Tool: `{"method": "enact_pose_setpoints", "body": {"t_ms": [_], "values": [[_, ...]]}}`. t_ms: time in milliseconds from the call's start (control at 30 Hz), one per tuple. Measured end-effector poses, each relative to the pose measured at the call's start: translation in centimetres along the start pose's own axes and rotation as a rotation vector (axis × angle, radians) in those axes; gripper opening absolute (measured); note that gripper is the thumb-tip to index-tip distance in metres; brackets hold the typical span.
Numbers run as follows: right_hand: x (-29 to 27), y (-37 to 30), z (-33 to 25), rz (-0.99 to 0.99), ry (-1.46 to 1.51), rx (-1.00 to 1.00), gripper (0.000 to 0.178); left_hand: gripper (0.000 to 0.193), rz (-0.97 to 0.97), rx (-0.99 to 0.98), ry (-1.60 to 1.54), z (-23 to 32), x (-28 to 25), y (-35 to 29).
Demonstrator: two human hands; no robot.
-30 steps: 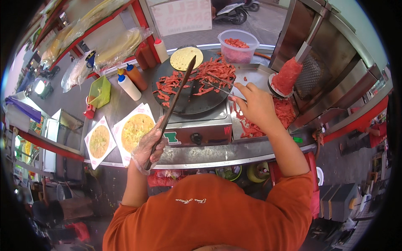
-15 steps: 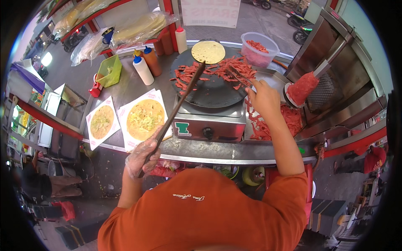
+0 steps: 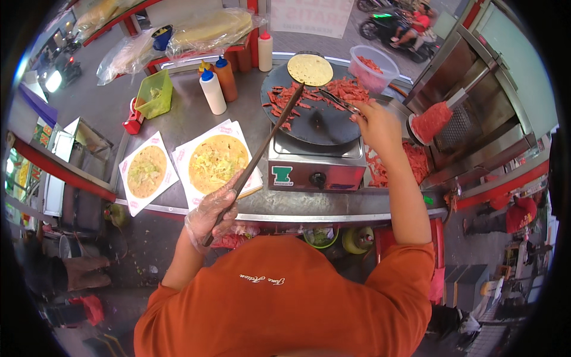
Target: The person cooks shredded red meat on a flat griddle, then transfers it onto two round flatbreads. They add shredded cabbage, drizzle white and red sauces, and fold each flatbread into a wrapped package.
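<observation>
My left hand, in a clear plastic glove, is closed round the lower end of a long, dark, stick-like tool. Its far tip reaches over the round black griddle. Metal tongs are held in my bare right hand, their ends low over the griddle beside the red meat strips. More strips lie on the griddle's left part. At its far edge rests a plain flatbread. To the left, two flatbreads topped with shredded greens, a nearer one and a farther-left one, lie on paper sheets.
Sauce bottles stand left of the griddle, beyond them a green basket. A clear tub of meat sits back right. A meat cone on a spit is at right, above a steel tray of meat strips.
My head view has shifted slightly. The tongs have moved left across the griddle, and the meat strips sit farther back on it. A motorbike with riders has appeared on the road beyond.
</observation>
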State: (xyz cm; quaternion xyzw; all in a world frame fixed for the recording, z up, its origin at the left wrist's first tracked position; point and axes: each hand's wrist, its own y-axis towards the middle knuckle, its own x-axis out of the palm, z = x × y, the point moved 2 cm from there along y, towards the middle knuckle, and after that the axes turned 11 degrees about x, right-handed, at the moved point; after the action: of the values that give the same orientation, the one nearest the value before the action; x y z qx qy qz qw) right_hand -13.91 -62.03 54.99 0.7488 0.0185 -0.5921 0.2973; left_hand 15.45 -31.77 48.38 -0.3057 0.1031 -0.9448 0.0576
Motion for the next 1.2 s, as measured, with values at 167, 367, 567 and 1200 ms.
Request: {"method": "enact_pose_setpoints", "body": {"t_ms": [167,367,567,1200], "values": [[-1.3,1.8,-3.3,0.014,-0.305,-0.299,0.017,0.066,-0.072,-0.008,0.026,1.3,-2.0,0.0],[-4.0,2.4,-6.5,-0.065,-0.46,-0.292,0.018,0.069,-0.128,-0.046,0.085,1.0,-2.0,1.1],[-1.2,2.7,-6.3,-0.031,-0.507,-0.372,0.021,0.069,-0.135,-0.05,0.081,0.5,-1.8,2.9],[-7.4,2.4,-3.9,-0.026,-0.374,-0.384,0.008,0.066,0.003,0.144,-0.031,0.9,-0.7,-1.2]]}}
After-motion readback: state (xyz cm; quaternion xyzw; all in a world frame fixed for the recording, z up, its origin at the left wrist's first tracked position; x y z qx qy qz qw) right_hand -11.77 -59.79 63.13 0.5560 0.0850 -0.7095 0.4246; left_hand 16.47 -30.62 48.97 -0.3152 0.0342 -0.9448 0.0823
